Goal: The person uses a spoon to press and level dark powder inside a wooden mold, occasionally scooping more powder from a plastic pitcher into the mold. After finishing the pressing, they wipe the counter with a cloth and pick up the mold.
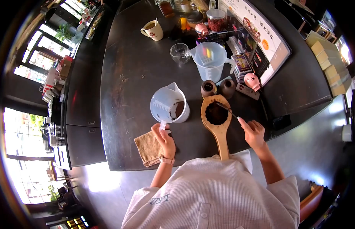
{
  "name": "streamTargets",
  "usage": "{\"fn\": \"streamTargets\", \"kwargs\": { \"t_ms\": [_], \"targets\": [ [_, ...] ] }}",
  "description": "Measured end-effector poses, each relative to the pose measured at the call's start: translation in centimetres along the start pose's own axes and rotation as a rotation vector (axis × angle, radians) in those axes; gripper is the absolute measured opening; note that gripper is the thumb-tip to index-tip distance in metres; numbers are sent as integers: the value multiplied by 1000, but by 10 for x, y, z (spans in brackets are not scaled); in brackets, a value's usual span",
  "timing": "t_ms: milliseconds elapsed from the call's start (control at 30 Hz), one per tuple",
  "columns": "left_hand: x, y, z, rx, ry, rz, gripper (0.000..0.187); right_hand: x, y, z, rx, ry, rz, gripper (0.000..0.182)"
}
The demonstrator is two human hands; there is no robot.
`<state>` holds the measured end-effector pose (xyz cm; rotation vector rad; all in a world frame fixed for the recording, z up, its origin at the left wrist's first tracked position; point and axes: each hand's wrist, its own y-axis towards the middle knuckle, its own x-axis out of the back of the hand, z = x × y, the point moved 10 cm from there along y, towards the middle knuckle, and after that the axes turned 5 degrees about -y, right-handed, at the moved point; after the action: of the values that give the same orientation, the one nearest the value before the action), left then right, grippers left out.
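My left hand [164,142] is closed on the handle of a translucent plastic measuring jug [162,102], which stands tilted towards me with some dark brown powder [177,109] inside. With the fingertips of my right hand [253,133] I pinch the end of a thin metal spoon [228,109]. Its other end reaches into dark brown powder [216,114] in the scalloped hollow of a wooden paddle-shaped holder [221,139]. The spoon's bowl is hidden in the powder. Beneath my left wrist lies a folded brown cloth [147,148].
Just beyond the wooden holder are two small dark pots [208,88]. A second measuring jug [210,61] and a clear glass cup [180,52] stand farther back. On the right are a pink pig figurine [252,81] and a menu board [257,34]. A mug [152,30] is far left.
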<state>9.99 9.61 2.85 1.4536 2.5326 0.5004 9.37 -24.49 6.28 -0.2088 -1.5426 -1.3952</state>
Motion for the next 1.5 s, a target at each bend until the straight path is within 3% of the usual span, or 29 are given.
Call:
{"fn": "streamTargets", "kwargs": {
  "t_ms": [100,200,233,333,400,467,500,600,733,833,933,1033,1133,1233,1500],
  "targets": [
    [17,-23,-13,-198,251,-242,36,0,-1,2,8,-3,2,44],
    [-11,-63,-57,-714,561,-101,40,-2,0,0,-2,-2,16,42],
    [-23,-79,-59,-865,493,25,51,-1,1,0,-18,11,17,41],
    [-51,-89,-37,-632,126,302,47,8,9,-4,-141,153,-31,36],
    [-80,-83,-24,-432,73,526,44,9,11,-11,-277,296,-46,31],
    [-95,-80,-8,-358,52,574,49,6,8,-18,-444,463,-24,26],
    [-101,-79,-2,-336,45,574,51,-5,1,-23,-615,595,104,22],
    [-118,-77,4,-310,39,569,57,-22,-13,-23,-845,874,224,23],
    [-122,-80,1,-348,27,601,63,-25,-17,-17,-992,937,272,23],
    [-122,-80,0,-347,32,616,64,-25,-14,-15,-845,720,270,22],
    [-123,-83,0,-386,17,622,63,-15,-7,-13,-826,595,316,21],
    [-123,-85,0,-397,-5,627,63,-8,4,-9,-634,470,261,25],
    [-123,-83,-1,-391,-14,618,62,-8,9,-5,-654,466,320,33],
    [-121,-83,1,-375,-13,604,61,6,23,7,-467,198,313,39],
    [-122,-81,-2,-369,-16,619,60,19,33,23,-289,-148,207,36]
  ]
}}
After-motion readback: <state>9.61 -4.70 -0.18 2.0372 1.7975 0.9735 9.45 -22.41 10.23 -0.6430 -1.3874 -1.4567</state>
